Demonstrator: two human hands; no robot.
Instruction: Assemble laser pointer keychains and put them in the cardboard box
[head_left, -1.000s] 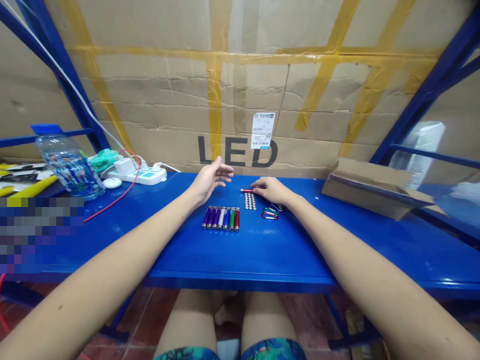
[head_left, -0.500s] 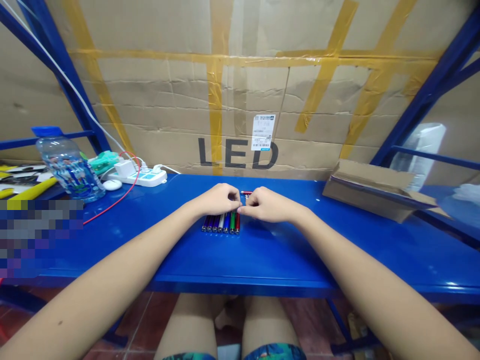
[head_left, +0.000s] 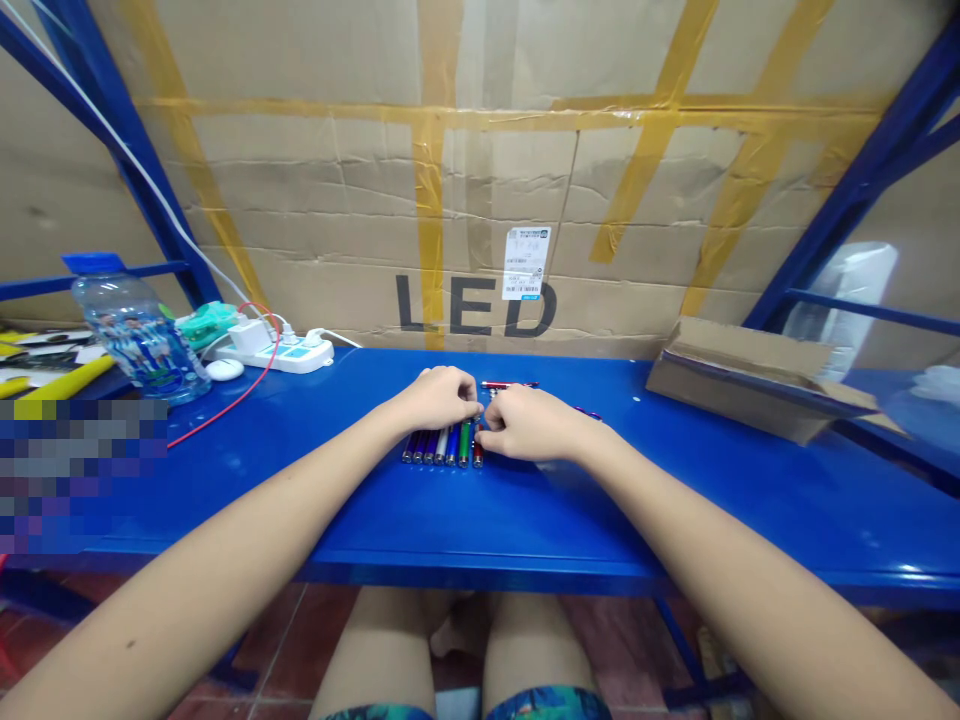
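Side by side on the blue table lies a row of several slim, metallic pen-like tubes in dark purple, silver, blue, green and red. My left hand (head_left: 444, 398) is closed over the far ends of the row, thumb and fingertips together near the green tube (head_left: 465, 447); whatever they pinch is hidden. At the row's right end, my right hand (head_left: 531, 424) has curled fingers and a thumb at the red tube (head_left: 478, 460), covering its upper part. Behind the right hand lie another red tube (head_left: 510, 385) and a partly hidden purple tube (head_left: 588, 412).
An open cardboard box (head_left: 739, 375) sits on the right of the table (head_left: 480, 530). At left stand a water bottle (head_left: 139, 325) and a white power strip (head_left: 292, 353) with cables. A large carton (head_left: 480, 200) marked LED forms the back.
My right hand has shifted slightly toward me, away from my left fingertips. The end red tube now lies a little apart from the green one. More of the tubes behind shows.
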